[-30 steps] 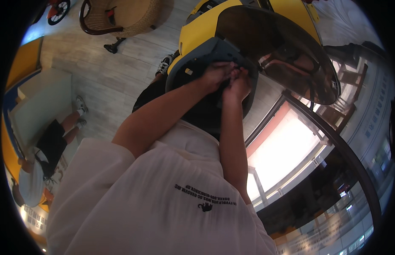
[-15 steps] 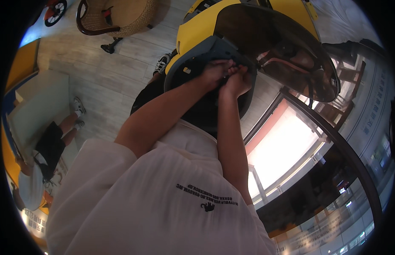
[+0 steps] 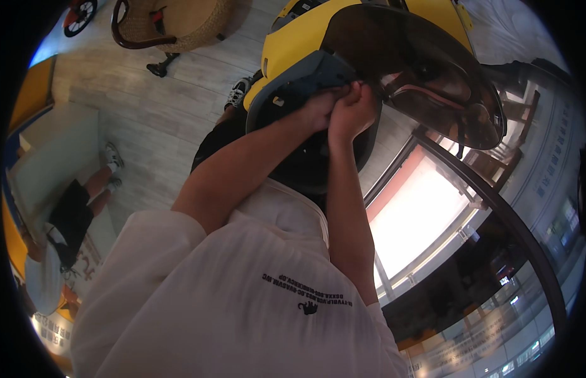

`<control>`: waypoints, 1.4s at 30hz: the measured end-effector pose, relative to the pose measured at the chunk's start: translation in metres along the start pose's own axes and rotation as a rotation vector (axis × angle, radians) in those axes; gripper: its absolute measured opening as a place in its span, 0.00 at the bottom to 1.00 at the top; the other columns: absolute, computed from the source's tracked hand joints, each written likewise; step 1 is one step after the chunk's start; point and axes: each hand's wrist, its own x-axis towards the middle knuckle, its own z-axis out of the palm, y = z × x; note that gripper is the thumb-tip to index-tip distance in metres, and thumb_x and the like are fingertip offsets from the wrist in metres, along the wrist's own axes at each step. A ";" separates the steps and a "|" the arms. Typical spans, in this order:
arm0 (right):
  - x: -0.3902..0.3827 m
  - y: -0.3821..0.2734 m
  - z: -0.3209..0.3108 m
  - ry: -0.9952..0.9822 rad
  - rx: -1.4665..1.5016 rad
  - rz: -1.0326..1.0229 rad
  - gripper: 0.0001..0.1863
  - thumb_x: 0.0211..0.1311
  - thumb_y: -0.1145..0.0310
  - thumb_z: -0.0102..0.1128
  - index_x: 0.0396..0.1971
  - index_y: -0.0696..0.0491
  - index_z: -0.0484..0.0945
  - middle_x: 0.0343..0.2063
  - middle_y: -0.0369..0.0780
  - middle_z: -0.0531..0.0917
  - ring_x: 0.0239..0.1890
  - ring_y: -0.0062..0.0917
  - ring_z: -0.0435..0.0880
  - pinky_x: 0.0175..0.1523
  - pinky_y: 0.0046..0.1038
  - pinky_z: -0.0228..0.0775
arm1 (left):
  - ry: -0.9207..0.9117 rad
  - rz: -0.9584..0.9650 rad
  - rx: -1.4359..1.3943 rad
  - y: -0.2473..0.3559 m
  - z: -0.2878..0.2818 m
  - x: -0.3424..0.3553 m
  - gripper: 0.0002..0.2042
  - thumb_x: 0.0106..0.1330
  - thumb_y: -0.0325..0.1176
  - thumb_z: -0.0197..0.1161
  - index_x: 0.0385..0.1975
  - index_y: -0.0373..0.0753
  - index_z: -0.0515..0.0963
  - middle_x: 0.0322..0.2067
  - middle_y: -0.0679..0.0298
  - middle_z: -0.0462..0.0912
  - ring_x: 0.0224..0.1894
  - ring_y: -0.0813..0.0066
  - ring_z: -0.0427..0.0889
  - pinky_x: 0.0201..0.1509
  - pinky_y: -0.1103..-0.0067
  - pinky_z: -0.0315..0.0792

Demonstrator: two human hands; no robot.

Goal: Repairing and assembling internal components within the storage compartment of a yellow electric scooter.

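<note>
My left hand [image 3: 319,109] is closed, its fingertips partly behind my right hand. Pressed up against it, my right hand [image 3: 354,114] is closed too, with the fingers curled over. Whatever the two hands pinch between them is hidden or too small to name. Both hands are over a dark grey moulded panel [image 3: 293,94], which sits against a yellow vehicle-like body [image 3: 293,47]. To the right of my hands, a dark tinted curved windshield [image 3: 431,69] covers part of that body.
A wicker chair [image 3: 204,31] stands at the far left, with a red-and-black wheel [image 3: 80,17] beyond it. Another person in dark shorts [image 3: 72,211] is at the left by a pale box-like cabinet [image 3: 60,145]. A dark-framed glass panel [image 3: 488,189] curves along the right.
My right hand has turned and moved slightly up and right, now covering more of the left fingertips. My left hand has shifted slightly. The other person has hardly moved.
</note>
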 end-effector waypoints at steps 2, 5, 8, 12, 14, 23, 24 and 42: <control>0.004 -0.004 -0.004 -0.083 -0.086 -0.098 0.03 0.53 0.75 0.51 0.26 0.55 0.75 0.26 0.43 0.78 0.31 0.38 0.78 0.35 0.35 0.70 | -0.067 -0.126 -0.096 0.000 -0.003 0.001 0.12 0.66 0.36 0.50 0.42 0.36 0.72 0.40 0.58 0.77 0.42 0.69 0.77 0.50 0.73 0.70; 0.011 -0.007 -0.006 -0.274 -0.232 -0.287 0.04 0.52 0.73 0.51 0.25 0.53 0.75 0.27 0.42 0.77 0.31 0.37 0.78 0.35 0.36 0.70 | -0.127 -0.154 -0.101 0.001 -0.017 0.007 0.11 0.66 0.35 0.49 0.41 0.37 0.72 0.42 0.57 0.77 0.45 0.68 0.77 0.52 0.72 0.69; 0.021 -0.010 -0.010 -0.495 -0.349 -0.480 0.04 0.51 0.72 0.51 0.26 0.51 0.76 0.29 0.41 0.76 0.33 0.36 0.78 0.35 0.36 0.71 | -0.418 -0.170 -0.237 0.004 -0.022 0.013 0.11 0.65 0.35 0.48 0.41 0.37 0.72 0.43 0.56 0.77 0.46 0.67 0.76 0.53 0.72 0.69; 0.040 -0.009 -0.009 -0.782 -0.417 -0.809 0.05 0.48 0.72 0.50 0.25 0.51 0.76 0.29 0.40 0.77 0.37 0.34 0.78 0.37 0.35 0.72 | -0.350 -0.142 -0.196 0.004 -0.017 0.008 0.10 0.66 0.35 0.48 0.40 0.37 0.72 0.43 0.56 0.77 0.46 0.67 0.76 0.53 0.72 0.69; 0.044 -0.009 -0.008 -0.835 -0.465 -0.896 0.06 0.48 0.72 0.51 0.23 0.52 0.78 0.29 0.39 0.78 0.37 0.32 0.78 0.37 0.34 0.72 | -0.233 -0.078 -0.231 -0.002 -0.014 0.004 0.09 0.65 0.34 0.48 0.39 0.39 0.72 0.42 0.57 0.77 0.45 0.70 0.77 0.52 0.72 0.69; 0.031 0.038 0.004 -0.967 -0.859 -1.184 0.08 0.48 0.69 0.52 0.23 0.51 0.82 0.28 0.36 0.80 0.40 0.26 0.77 0.37 0.27 0.68 | 0.149 -0.553 0.436 -0.032 0.012 -0.079 0.09 0.64 0.34 0.52 0.38 0.39 0.75 0.33 0.65 0.78 0.36 0.78 0.76 0.41 0.82 0.71; 0.031 0.037 -0.001 -0.916 -0.879 -1.190 0.08 0.49 0.69 0.52 0.24 0.51 0.81 0.28 0.35 0.80 0.41 0.25 0.76 0.38 0.27 0.68 | 0.067 -0.504 0.555 -0.026 0.021 -0.086 0.09 0.63 0.34 0.52 0.37 0.38 0.76 0.32 0.66 0.77 0.35 0.79 0.75 0.40 0.82 0.71; -0.047 0.029 -0.004 -0.694 1.601 1.062 0.10 0.67 0.64 0.42 0.32 0.50 0.72 0.23 0.31 0.71 0.27 0.19 0.69 0.34 0.24 0.59 | 0.108 0.211 1.337 0.054 0.010 -0.056 0.12 0.64 0.35 0.54 0.31 0.32 0.78 0.22 0.64 0.79 0.28 0.79 0.76 0.35 0.81 0.70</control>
